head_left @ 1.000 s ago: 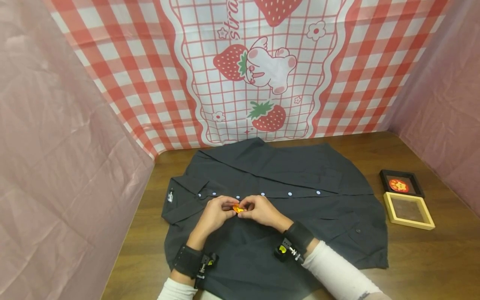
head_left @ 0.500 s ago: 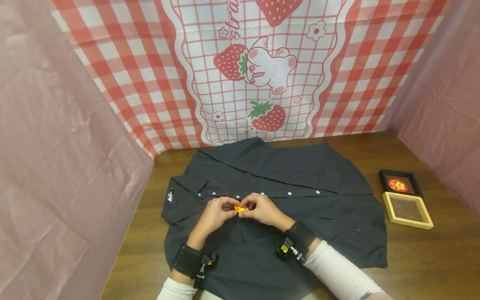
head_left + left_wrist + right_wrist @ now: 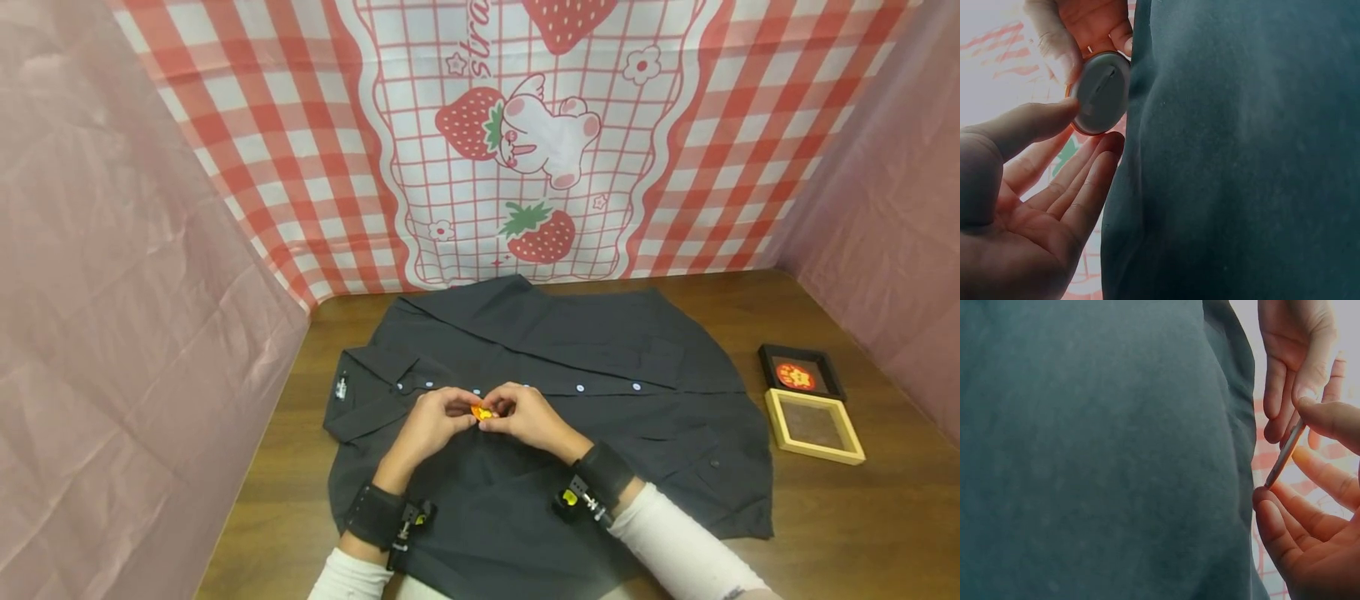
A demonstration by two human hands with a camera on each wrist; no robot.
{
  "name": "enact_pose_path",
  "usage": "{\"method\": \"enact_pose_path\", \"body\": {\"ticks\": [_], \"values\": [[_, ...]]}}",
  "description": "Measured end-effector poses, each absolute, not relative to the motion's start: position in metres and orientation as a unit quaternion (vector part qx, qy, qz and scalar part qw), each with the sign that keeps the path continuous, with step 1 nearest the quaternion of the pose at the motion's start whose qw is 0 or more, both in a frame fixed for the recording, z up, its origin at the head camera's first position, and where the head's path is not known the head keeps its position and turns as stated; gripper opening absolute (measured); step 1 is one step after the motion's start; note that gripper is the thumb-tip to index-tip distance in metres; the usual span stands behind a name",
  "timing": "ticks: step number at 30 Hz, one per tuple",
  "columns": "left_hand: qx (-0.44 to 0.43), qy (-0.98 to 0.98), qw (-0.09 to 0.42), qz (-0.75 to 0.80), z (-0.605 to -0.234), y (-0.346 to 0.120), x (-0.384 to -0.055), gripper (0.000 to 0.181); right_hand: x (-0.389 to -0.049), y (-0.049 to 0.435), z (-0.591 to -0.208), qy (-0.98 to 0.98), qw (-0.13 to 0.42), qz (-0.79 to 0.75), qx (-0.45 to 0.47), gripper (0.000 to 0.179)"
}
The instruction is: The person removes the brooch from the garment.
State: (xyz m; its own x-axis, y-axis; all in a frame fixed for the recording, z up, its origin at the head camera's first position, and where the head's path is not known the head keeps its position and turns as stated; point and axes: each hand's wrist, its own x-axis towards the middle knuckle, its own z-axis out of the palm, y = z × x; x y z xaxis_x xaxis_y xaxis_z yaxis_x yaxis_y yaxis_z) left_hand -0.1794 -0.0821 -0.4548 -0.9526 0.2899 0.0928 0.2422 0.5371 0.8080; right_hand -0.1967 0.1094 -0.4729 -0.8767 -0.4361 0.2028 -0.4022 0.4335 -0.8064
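A round pin badge (image 3: 484,412) with an orange and yellow face is held between both hands, over the dark shirt (image 3: 465,508). My left hand (image 3: 432,425) pinches its left edge with thumb and fingers, and my right hand (image 3: 527,418) pinches the right edge. In the left wrist view the silver back of the badge (image 3: 1102,100) shows, with a thin pin across it. The right wrist view catches the badge (image 3: 1285,453) nearly edge-on. Below the hands the shirt lies spread on the table, collar to the left, with its row of pale buttons (image 3: 580,388) just beyond the fingers.
At the right on the wooden table (image 3: 825,525) lie a black frame (image 3: 828,362) with a red and yellow round badge (image 3: 795,376) inside, and a pale yellow frame (image 3: 817,454) touching it. A strawberry-print cloth (image 3: 300,167) hangs behind; pink cloth (image 3: 135,292) lines both sides.
Both hands stay on the badge and have shifted very slightly up and to the right with it. The shirt and the frames stay as they were.
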Motion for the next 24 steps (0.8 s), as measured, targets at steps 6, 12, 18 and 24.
{"method": "enact_pose_path", "body": {"ticks": [6, 12, 18, 24], "values": [[0.155, 0.874, 0.04, 0.459, -0.4536, -0.0806, -0.179, 0.023, -0.1962, 0.1118, -0.4726, 0.849, 0.012, -0.467, -0.247, 0.022], [0.15, 0.884, 0.037, 0.442, -0.4543, -0.08, -0.1797, 0.025, -0.1954, 0.1138, -0.4722, 0.854, 0.011, -0.46, -0.241, 0.022], [0.146, 0.887, 0.041, 0.437, -0.4532, -0.0807, -0.1796, 0.031, -0.1949, 0.1147, -0.471, 0.858, 0.002, -0.455, -0.238, 0.022], [0.139, 0.896, 0.042, 0.42, -0.4545, -0.0816, -0.18, 0.028, -0.1945, 0.1158, -0.4717, 0.859, -0.004, -0.453, -0.239, 0.022]]}}
